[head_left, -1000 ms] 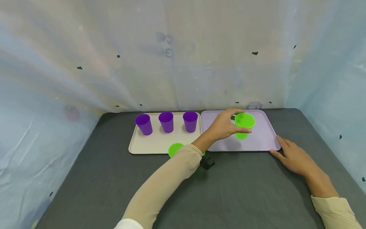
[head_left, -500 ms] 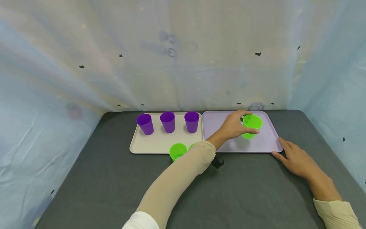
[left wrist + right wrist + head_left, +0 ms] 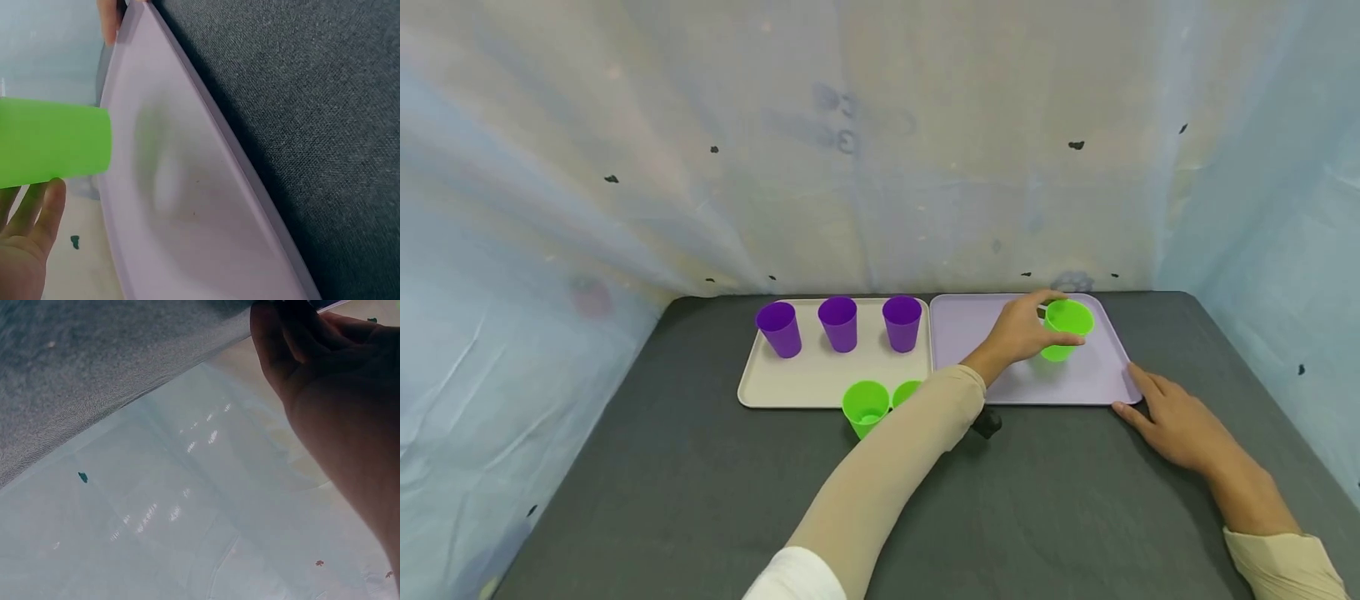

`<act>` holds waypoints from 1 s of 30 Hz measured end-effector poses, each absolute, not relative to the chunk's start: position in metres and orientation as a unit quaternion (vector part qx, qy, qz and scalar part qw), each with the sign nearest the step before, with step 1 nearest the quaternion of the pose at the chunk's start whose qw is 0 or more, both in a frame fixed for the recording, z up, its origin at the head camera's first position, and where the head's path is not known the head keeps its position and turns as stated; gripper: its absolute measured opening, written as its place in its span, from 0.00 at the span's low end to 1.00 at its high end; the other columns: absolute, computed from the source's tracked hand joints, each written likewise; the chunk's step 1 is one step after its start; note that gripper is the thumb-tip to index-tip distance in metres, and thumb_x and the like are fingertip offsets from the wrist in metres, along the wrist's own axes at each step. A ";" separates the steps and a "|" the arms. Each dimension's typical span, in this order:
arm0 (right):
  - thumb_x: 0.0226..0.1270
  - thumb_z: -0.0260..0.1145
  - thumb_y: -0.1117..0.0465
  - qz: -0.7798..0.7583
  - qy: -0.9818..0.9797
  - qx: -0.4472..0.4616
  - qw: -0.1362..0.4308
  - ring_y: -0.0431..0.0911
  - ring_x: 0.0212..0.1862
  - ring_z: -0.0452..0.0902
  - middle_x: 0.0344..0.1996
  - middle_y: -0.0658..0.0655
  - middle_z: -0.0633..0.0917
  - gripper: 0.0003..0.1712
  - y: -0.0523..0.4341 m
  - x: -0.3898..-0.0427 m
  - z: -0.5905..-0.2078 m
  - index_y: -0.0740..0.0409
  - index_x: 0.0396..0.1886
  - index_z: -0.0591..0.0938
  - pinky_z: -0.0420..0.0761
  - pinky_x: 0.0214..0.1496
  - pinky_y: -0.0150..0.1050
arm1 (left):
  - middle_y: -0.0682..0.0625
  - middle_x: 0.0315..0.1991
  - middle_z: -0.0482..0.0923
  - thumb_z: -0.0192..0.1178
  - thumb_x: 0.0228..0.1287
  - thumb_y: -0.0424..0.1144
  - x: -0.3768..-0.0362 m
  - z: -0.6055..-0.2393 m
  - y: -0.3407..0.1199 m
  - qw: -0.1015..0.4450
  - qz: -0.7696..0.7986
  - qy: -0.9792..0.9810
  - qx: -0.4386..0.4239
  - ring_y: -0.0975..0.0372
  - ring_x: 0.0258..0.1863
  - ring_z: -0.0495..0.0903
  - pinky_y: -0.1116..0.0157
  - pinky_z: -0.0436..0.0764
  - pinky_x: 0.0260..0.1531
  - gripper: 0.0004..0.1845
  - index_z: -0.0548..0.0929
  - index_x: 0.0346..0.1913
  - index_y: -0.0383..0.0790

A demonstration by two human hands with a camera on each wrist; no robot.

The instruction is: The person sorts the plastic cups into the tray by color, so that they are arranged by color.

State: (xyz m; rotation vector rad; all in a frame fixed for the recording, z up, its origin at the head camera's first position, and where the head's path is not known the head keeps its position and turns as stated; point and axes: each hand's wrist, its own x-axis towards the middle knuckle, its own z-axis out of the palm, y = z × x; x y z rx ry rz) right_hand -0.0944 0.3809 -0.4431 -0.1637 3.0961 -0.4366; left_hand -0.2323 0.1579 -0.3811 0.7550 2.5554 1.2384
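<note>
Since the earlier frame my left hand (image 3: 1018, 332) has carried the green cup (image 3: 1067, 327) toward the lilac tray's (image 3: 977, 329) far right corner, fingers curled round it (cup above the tray floor). My right hand (image 3: 1180, 421), fingers relaxed, touches the tray's near right corner.

Two trays (image 3: 820, 383) (image 3: 1101, 383) side by side; three cups (image 3: 839, 323) on left tray (back row), two cups (image 3: 866, 407) before it.

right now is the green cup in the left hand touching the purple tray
Apart. The left wrist view shows the green cup held by the left hand clear of the purple tray, with a gap under its base and a soft shadow on the tray.
</note>
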 end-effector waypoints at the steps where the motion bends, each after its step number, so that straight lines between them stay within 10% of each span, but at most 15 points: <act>1: 0.76 0.56 0.43 -0.139 0.989 -0.053 0.002 0.76 0.62 0.65 0.64 0.81 0.67 0.45 0.382 -0.094 -0.443 0.72 0.75 0.57 0.66 0.59 0.71 | 0.62 0.65 0.75 0.77 0.49 0.56 -0.234 -0.383 0.161 0.102 0.419 0.865 0.254 0.67 0.59 0.78 0.73 0.79 0.50 0.38 0.76 0.66 0.61; 30: 0.77 0.55 0.42 -0.126 0.991 -0.052 0.010 0.75 0.61 0.66 0.63 0.79 0.68 0.42 0.385 -0.097 -0.444 0.65 0.76 0.57 0.66 0.58 0.72 | 0.64 0.66 0.74 0.77 0.52 0.49 -0.247 -0.414 0.200 0.146 0.532 0.817 0.170 0.68 0.61 0.77 0.67 0.79 0.56 0.34 0.78 0.63 0.68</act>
